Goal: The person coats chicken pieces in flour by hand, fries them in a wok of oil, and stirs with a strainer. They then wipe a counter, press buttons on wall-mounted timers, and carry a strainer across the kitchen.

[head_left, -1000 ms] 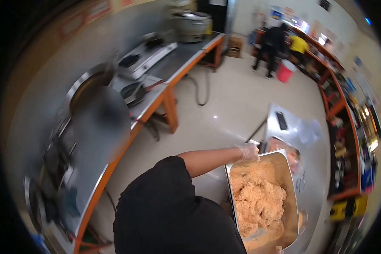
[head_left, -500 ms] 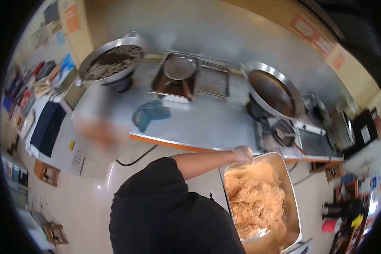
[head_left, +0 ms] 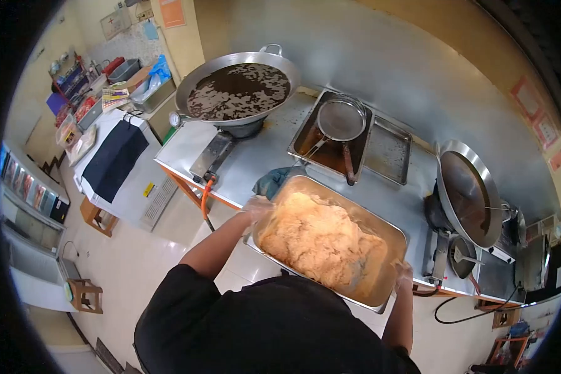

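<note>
I hold a rectangular metal tray in front of my body, near the counter's front edge. A lumpy heap of pale orange, coated food fills much of it; its exact kind I cannot make out. My left hand, in a clear plastic glove, is closed on the tray's left end, slightly blurred. At the right end my right hand, also gloved, grips the rim. Just beyond the tray lies a crumpled blue-green cloth, partly covered by the tray's corner.
A large wok of dark, foamy oil stands on a burner at the left. Another wok is at the right, beside a small pan. Round strainers rest over a deep tray at the back. An orange hose hangs at the counter's left.
The tray has come from the lower right to the middle, in front of me, and turned. Both hands now show at its ends. The view has swung left.
</note>
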